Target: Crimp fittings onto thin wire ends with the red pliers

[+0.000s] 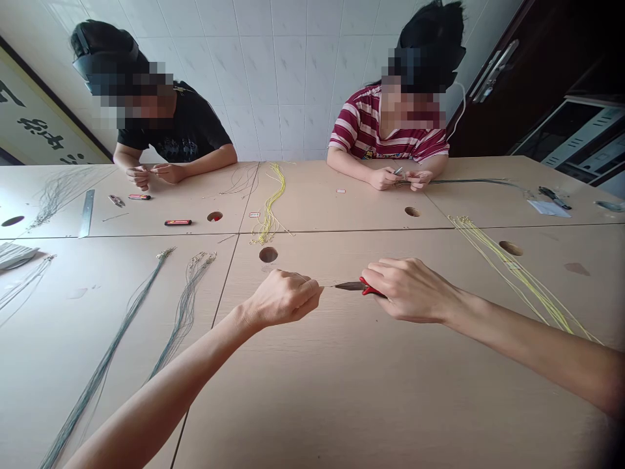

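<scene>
My right hand [413, 290] is wrapped round red-handled needle-nose pliers [351, 286], whose jaws point left and look closed. Facing them, my left hand [286, 296] is closed in a pinch, knuckles up. A thin pale strand [329, 286] shows between its fingertips and the plier tips; too little of it is visible to tell its exact kind. Both hands are over the wooden table [342, 391], a short gap apart. Grey-green cords [117, 345] lie in a bundle left of my left arm, with a shorter bundle [183, 316] beside it.
Yellow cords lie right [517, 270] and at centre back [273, 202]. Across the table, two people work with their hands [156, 174] [400, 179]. A ruler [86, 213], markers [178, 223] and round table holes [268, 255] are nearby.
</scene>
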`<act>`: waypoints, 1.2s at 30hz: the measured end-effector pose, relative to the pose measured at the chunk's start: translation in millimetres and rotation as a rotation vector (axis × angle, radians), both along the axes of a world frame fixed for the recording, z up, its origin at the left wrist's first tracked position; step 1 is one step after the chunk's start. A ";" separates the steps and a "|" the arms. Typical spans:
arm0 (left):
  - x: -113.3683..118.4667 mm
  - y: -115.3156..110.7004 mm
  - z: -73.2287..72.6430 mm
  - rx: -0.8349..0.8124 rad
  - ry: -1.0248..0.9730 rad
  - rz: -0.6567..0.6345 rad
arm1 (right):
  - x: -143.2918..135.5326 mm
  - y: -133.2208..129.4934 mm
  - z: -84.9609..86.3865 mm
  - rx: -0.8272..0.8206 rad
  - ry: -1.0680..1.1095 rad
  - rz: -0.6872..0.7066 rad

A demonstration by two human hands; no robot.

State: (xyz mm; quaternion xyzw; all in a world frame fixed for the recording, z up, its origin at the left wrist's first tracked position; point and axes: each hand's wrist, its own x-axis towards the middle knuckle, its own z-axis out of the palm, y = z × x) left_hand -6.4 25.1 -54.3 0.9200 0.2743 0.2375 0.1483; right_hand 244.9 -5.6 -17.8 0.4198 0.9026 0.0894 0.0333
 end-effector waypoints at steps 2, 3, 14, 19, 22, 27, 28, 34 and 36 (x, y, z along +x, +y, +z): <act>-1.0 -0.4 -1.6 -0.001 -0.007 0.003 | 0.6 -0.1 -0.2 0.003 -0.003 0.004; -1.5 -0.6 -2.5 0.003 -0.001 0.005 | 0.9 -0.3 -0.3 0.002 -0.003 0.008; -0.7 -2.3 -4.0 0.219 -0.033 -0.042 | 2.0 -2.1 -3.3 0.031 0.046 0.038; -4.5 -2.8 -3.1 0.356 -0.102 -0.029 | 1.0 -1.5 -4.6 0.065 0.108 0.040; -8.9 -6.7 0.0 0.256 -0.092 0.052 | -2.2 -1.8 -3.7 0.064 0.145 0.021; -13.6 -17.7 3.0 0.070 -0.138 0.186 | -7.4 -4.7 -6.0 0.046 0.155 0.016; -13.6 -19.7 3.0 0.051 -0.150 0.207 | -8.1 -5.5 -6.8 0.045 0.154 0.017; -7.1 -27.5 4.3 -0.085 -0.239 0.252 | -10.4 -9.8 -7.9 0.055 0.154 0.020; -3.9 -30.0 5.8 -0.120 -0.260 0.258 | -10.8 -11.3 -7.1 0.049 0.154 0.018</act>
